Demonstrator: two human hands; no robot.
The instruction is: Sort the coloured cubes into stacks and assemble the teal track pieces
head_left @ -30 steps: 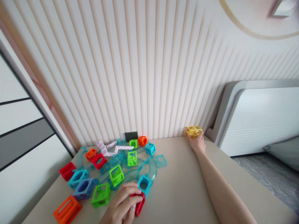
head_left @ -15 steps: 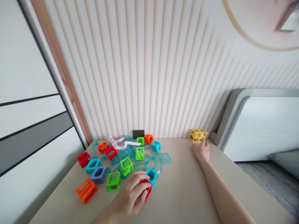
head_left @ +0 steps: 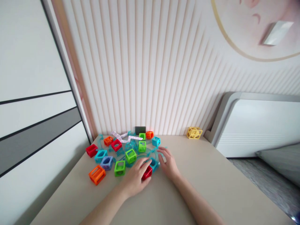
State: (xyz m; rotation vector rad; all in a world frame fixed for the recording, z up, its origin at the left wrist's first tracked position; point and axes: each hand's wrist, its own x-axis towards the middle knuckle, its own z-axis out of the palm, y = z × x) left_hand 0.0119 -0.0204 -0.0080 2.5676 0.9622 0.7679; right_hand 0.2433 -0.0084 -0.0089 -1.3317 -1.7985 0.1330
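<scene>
My left hand (head_left: 136, 177) rests on the beige table (head_left: 211, 184) with its fingers curled round a red hollow block (head_left: 147, 172). My right hand (head_left: 168, 162) lies just to the right of it, fingers spread over a clear teal curved track piece (head_left: 150, 153) and holding nothing. A teal block (head_left: 154, 163) sits between the two hands. A yellow lattice cube (head_left: 194, 132) stands alone by the wall at the far right.
Several hollow blocks lie left of my hands: orange (head_left: 97, 174), green (head_left: 119, 168), blue (head_left: 107, 162), red (head_left: 91, 150). A white zigzag piece (head_left: 122, 137) and a dark box (head_left: 140, 129) sit by the ribbed wall. A bed headboard (head_left: 255, 122) stands right of the table.
My right hand has let go of the yellow cube by the wall and moved left to the pile beside my left hand. The view has pulled back and turned left.
</scene>
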